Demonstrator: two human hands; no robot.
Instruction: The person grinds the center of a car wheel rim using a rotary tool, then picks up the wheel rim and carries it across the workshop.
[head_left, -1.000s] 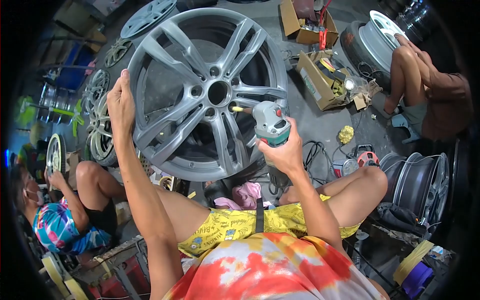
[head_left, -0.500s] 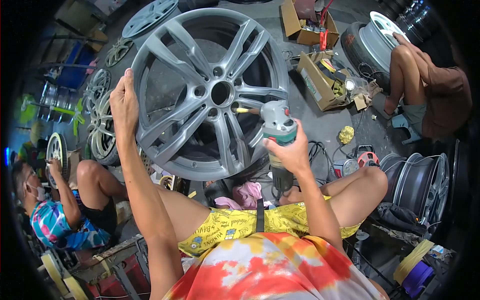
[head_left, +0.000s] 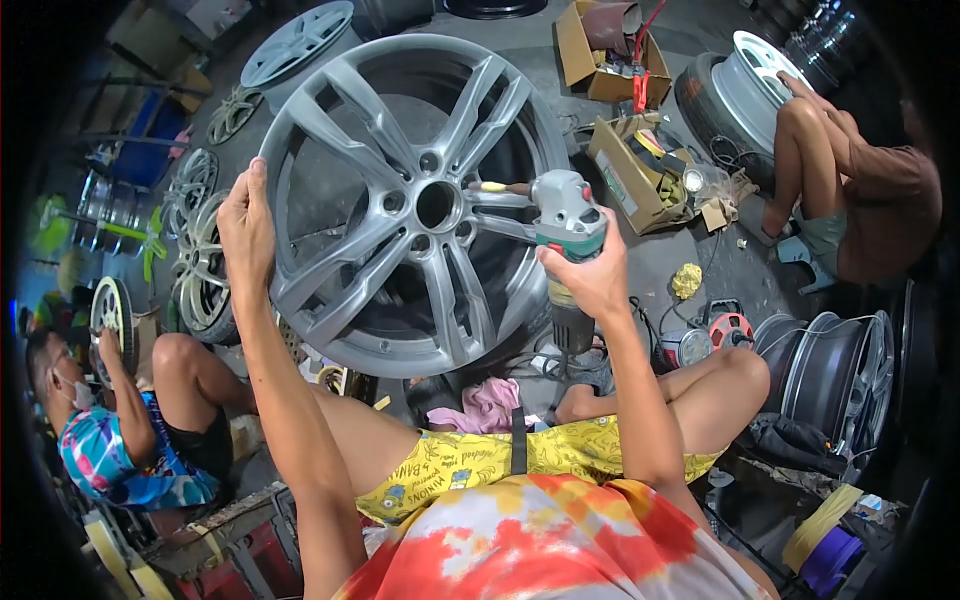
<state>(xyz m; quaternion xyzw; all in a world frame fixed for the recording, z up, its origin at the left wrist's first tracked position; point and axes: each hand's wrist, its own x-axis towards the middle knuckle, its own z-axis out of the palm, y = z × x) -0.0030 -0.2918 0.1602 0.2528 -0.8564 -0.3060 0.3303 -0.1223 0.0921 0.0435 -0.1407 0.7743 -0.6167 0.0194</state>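
Observation:
A large grey alloy wheel rim [head_left: 376, 240] with twin spokes stands tilted in front of me, its face towards me. My left hand [head_left: 247, 225] is closed round its left outer edge, thumb pointing up. In my right hand [head_left: 592, 262] is a grey and green angle grinder [head_left: 566, 205], its body pointing down. A thin shaft with a yellowish tip [head_left: 490, 186] reaches left from the grinder head to the right-hand spoke beside the hub hole. Whether the tip touches the metal I cannot tell.
Cardboard boxes [head_left: 640, 185] of supplies stand right of the rim. A person [head_left: 885, 200] sits at a white rim [head_left: 765, 75] on the far right; another person [head_left: 135, 430] holds a wheel at left. More rims [head_left: 825, 365], a pink cloth [head_left: 482, 405] and cables lie around.
The grinder has moved away from me and slightly right, taking its tip from the spoke's lower side to its upper side. My left hand keeps its hold; the view has shifted slightly.

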